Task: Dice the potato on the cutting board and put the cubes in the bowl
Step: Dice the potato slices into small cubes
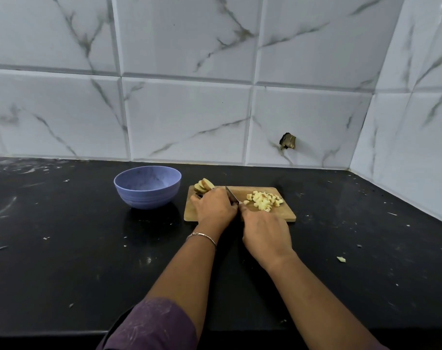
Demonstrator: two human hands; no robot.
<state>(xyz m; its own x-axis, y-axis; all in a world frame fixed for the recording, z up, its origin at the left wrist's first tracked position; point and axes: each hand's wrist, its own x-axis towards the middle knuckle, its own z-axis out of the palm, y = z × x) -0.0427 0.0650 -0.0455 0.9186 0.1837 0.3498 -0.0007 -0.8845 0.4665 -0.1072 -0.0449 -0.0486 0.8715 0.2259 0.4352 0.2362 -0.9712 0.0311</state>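
Head view: your right hand (265,233) has its fingers wrapped round the handle of the knife (232,194). The handle itself is hidden in your grip. The blade comes out toward the far side and slants down onto the cutting board (287,216), right against the knuckles of your left hand (213,208).

That left hand lies knuckles-up on the left half of the board with its fingers bent downward. Whatever it is steadying is covered, so you cannot tell from here whether it grips a piece or only presses on one.

On the other side of the blade, on the right half of the board, sits a loose pile of cubes (264,200), which looks like a good share of the potato already diced. At the far left corner of the board, just past your left fingertips, a short stack of potato slices (203,185) leans uncut.

Left of the board and apart from it stands the blue bowl (148,186). The part of its inside that shows holds no cubes.

1 stray bit of potato (341,259) lies on the black counter (63,248), well to your right.

By my reckoning you are somewhere past the middle of the dicing. The slices and whatever is under your left hand are left to cut, and no cubes have yet gone into the bowl.
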